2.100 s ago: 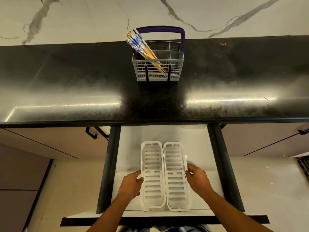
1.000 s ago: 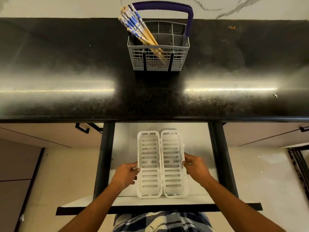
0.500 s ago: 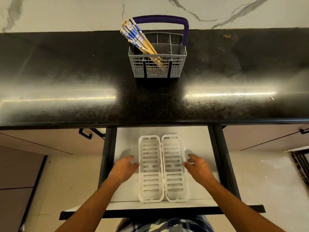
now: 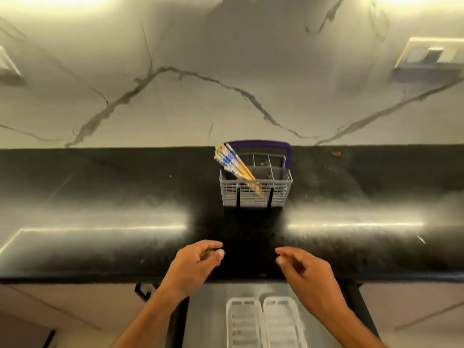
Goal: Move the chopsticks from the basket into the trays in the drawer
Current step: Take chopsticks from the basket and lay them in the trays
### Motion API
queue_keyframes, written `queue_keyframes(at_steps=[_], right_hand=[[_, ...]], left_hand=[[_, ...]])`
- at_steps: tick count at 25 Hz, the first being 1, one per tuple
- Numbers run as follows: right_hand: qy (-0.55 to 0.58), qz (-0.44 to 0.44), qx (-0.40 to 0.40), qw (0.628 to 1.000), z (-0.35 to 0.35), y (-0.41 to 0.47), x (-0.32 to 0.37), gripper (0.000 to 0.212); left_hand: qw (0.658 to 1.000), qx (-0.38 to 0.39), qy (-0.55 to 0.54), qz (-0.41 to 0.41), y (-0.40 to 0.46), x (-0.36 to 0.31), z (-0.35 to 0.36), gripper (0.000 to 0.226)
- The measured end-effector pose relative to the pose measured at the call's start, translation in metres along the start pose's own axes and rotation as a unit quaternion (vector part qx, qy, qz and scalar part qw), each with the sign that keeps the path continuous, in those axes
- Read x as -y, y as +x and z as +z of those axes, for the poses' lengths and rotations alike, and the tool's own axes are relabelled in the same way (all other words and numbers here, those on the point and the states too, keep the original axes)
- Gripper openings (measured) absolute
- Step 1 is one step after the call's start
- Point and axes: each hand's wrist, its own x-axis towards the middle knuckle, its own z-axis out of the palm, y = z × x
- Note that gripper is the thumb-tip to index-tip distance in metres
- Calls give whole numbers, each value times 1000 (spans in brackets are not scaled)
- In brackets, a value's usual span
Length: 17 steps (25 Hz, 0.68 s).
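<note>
A glossy black stone counter [image 4: 100,197] runs below a veined white marble wall. Beyond both hands, a bundle of blue-patterned wooden chopsticks [image 4: 233,164] leans in a grey plastic basket [image 4: 256,194] with a purple handle. The left hand [image 4: 194,266] and right hand [image 4: 305,268] hover, loosely curled, holding nothing. Beneath the wrists lie two white slotted trays [image 4: 266,322]. A hasty grab could tip the light basket.

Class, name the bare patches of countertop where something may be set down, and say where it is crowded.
Bare countertop lies left of the basket, and more right of it. In front of the basket, the left hand and right hand crowd the near edge. The chopsticks crowd the basket's left compartment.
</note>
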Motion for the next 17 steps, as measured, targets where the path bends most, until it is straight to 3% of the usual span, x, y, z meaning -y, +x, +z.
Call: queue_keyframes(at_steps=[5,10,14,17], right_hand=[[-28,-152,-34,987,5,91,67,23],[-155,-165,-29,974,15,166,110,31],[-253,-169,7,952,22,197,122,30],[-284,-188,25,940,27,212,119,30]], left_hand=[[988,-126,-83,21,61,-57,-20,10],[972,-228,-54,23,117,-87,-34,31],[972,-233,20,32,140,-99,-44,48],[971,-220,72,57,152,-102,-49,43]])
